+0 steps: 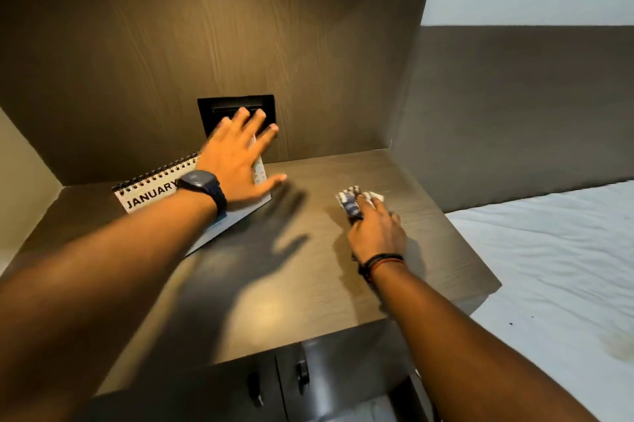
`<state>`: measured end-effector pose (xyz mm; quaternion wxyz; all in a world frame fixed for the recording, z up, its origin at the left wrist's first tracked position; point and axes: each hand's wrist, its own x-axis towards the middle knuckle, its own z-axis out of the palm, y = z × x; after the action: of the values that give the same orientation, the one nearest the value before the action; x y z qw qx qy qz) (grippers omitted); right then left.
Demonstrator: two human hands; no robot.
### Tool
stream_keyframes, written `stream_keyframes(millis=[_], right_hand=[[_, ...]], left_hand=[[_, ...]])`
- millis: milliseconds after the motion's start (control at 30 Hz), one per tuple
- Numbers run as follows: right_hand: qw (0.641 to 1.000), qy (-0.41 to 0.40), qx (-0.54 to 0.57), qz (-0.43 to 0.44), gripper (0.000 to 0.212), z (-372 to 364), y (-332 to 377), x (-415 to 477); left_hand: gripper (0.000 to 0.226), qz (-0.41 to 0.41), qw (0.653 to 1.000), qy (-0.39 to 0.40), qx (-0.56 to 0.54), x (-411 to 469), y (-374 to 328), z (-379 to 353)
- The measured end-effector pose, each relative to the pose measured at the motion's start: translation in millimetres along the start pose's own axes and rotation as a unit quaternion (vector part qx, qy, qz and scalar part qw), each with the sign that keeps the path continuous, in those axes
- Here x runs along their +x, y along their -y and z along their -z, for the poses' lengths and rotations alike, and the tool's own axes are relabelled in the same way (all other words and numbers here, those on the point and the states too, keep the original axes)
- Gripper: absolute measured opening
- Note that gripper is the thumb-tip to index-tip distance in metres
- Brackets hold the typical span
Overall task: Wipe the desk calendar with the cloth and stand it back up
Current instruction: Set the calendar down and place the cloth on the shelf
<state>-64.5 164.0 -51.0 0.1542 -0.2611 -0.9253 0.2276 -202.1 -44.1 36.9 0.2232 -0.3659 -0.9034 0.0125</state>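
Wood-grain shelf (308,267) bearing upright calendar (154,191), left hand (236,161) splayed empty to steady it, right hand (377,233) bunching cloth (353,200) ready for wiping.

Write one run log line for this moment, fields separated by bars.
left hand: open, over desk calendar | right hand: grip on cloth, on shelf | calendar: standing
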Motion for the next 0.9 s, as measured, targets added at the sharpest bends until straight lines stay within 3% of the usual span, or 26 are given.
stream_keyframes(millis=[133, 267, 533, 633, 733, 900], right_hand=[[0.995, 0.029, -0.098, -0.020, 0.051, 13.8, -42.1, 1.2], [0.987, 0.063, -0.149, 0.005, 0.055, 12.1, -62.6, -3.5], [0.980, 0.045, -0.191, 0.038, 0.066, 0.9, -69.5, -6.2], [0.979, -0.002, -0.198, 0.037, 0.075, 1.0, -58.1, -5.6], [0.989, -0.037, -0.122, 0.069, 0.075, -1.5, -23.5, 0.7], [0.984, 0.015, 0.149, 0.093, 0.074, -18.6, 69.7, 18.6]], left_hand=[[0.085, -0.027, 0.988, 0.114, -0.105, -28.8, -79.0, -35.8], [0.087, 0.004, 0.968, 0.209, -0.141, -49.2, -130.7, -74.1], [0.092, 0.063, 0.961, 0.221, -0.154, -67.3, -151.8, -101.3], [0.094, 0.099, 0.967, 0.179, -0.150, -70.0, -142.5, -95.2], [0.087, 0.202, 0.970, 0.069, -0.120, -75.3, -113.9, -82.1], [0.086, 0.360, 0.921, -0.120, -0.094, -85.9, -42.0, -50.4]])
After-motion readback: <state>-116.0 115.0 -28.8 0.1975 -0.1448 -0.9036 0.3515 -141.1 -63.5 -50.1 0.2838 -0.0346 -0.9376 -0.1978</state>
